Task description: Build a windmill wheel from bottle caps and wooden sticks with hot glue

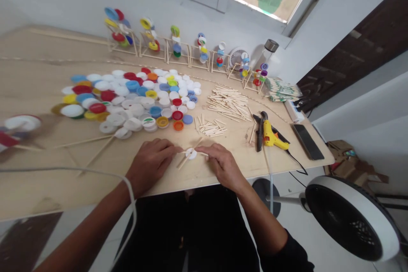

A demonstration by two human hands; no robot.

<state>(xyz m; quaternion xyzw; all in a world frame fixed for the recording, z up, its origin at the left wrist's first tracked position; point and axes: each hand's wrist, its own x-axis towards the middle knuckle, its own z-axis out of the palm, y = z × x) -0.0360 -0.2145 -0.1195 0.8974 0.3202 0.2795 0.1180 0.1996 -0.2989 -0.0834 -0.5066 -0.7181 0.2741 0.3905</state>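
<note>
A small white disc (191,154) lies on the table in front of me, with thin wooden sticks (182,163) crossed over it. My left hand (153,163) rests at its left, fingers bent and index fingertip at the end of a short stick. From the other side, my right hand (222,165) reaches in, its index fingertip against the sticks beside the disc and its other fingers curled. Both hands steady the piece from opposite sides. Just beyond it is a small pile of short sticks (211,127). Exact thumb contact is hard to see.
Coloured bottle caps (132,97) cover the left middle of the table (38,76). Longer sticks (228,102), a yellow glue gun (272,136) and a phone (307,141) lie right. Stick frames with caps (177,46) line the wall. A cable (132,195) crosses near my left forearm.
</note>
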